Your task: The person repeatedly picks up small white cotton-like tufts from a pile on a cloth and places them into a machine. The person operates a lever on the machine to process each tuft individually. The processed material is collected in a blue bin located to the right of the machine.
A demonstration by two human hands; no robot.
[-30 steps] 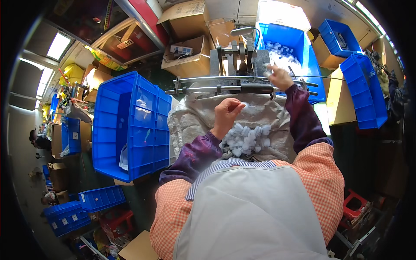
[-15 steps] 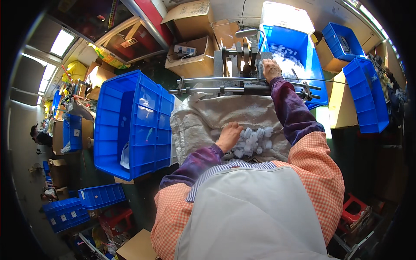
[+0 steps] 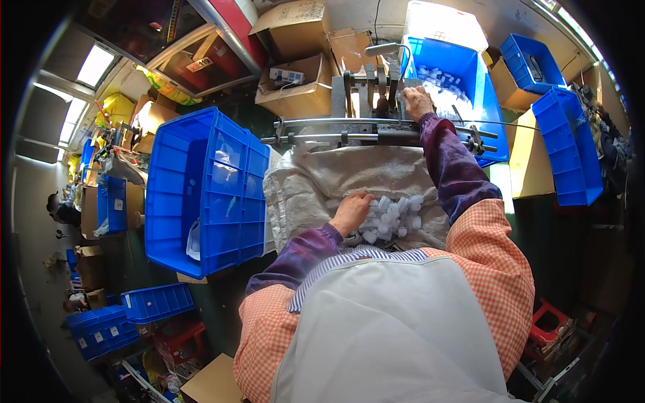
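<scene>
Pale grey apron (image 3: 390,322) at six o'clock, blue-and-white striped trim (image 3: 322,271), orange-and-white checked shirt (image 3: 494,255), mottled purple oversleeves (image 3: 457,161), frosted white plastic pieces (image 3: 390,220), grey-beige cloth (image 3: 376,164), blue crate (image 3: 252,221) at nine, blue bin (image 3: 481,84) at two.

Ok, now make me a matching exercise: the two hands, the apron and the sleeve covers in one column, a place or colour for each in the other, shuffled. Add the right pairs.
1. left hand
2. right hand
3. apron
4. sleeve covers

A. purple
B. at the machine
C. pale grey
D. at the left edge of the pile of white plastic pieces

Right pairs: 1-D, 2-B, 3-C, 4-A
</scene>
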